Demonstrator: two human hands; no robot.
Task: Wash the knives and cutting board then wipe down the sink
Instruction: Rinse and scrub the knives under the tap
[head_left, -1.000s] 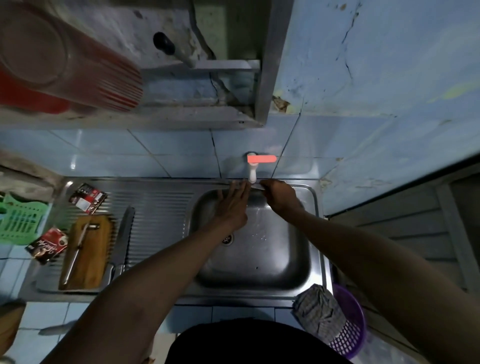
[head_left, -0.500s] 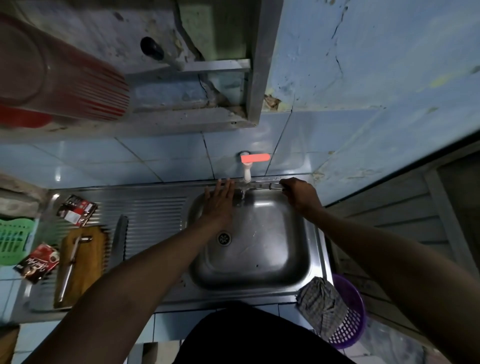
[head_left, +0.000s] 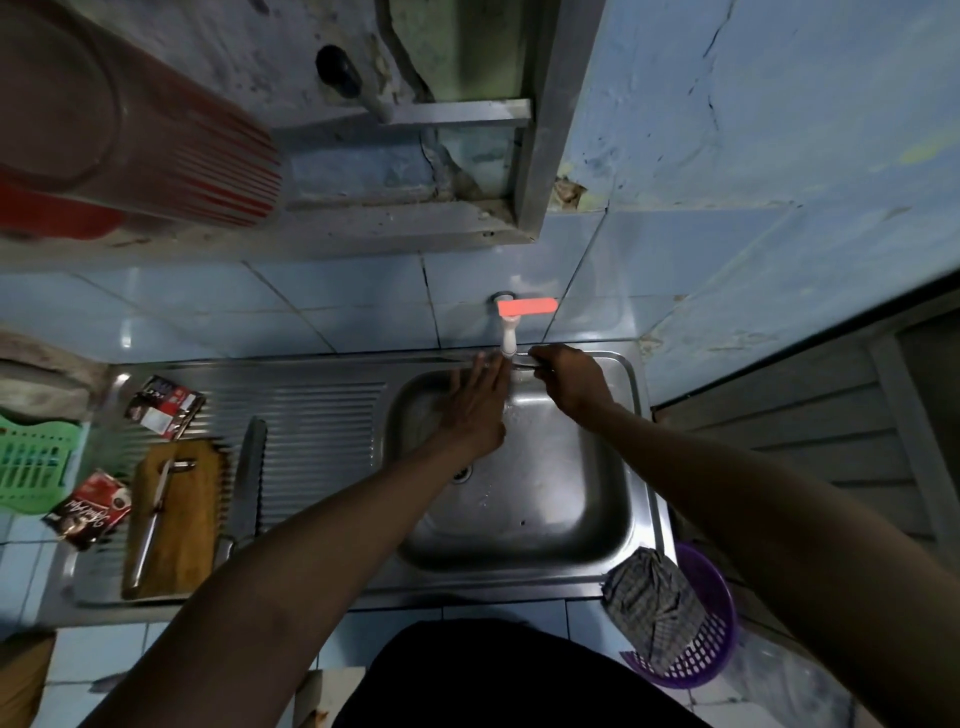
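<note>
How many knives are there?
3 that I can see. One knife is gripped by the right hand under the tap, one lies on the cutting board, one rests on the drainboard beside it. Others may be hidden.

the sink basin (head_left: 519, 499) sits at the right of the steel unit, with the ribbed drainboard (head_left: 317, 441) to its left. the tap (head_left: 511, 332) stands on the wall behind the basin. the left hand (head_left: 475, 405) and right hand (head_left: 569, 382) are over the back of the basin, under the tap. the cutting board (head_left: 174, 519) lies at the drainboard's left end with a knife (head_left: 153, 519) on it; a second knife (head_left: 249, 478) lies just right of the board. two sachets (head_left: 166, 405) (head_left: 88, 514) lie behind and left of the board. a cloth (head_left: 649, 603) hangs at the sink's front right corner, above a basket (head_left: 706, 654).
</note>
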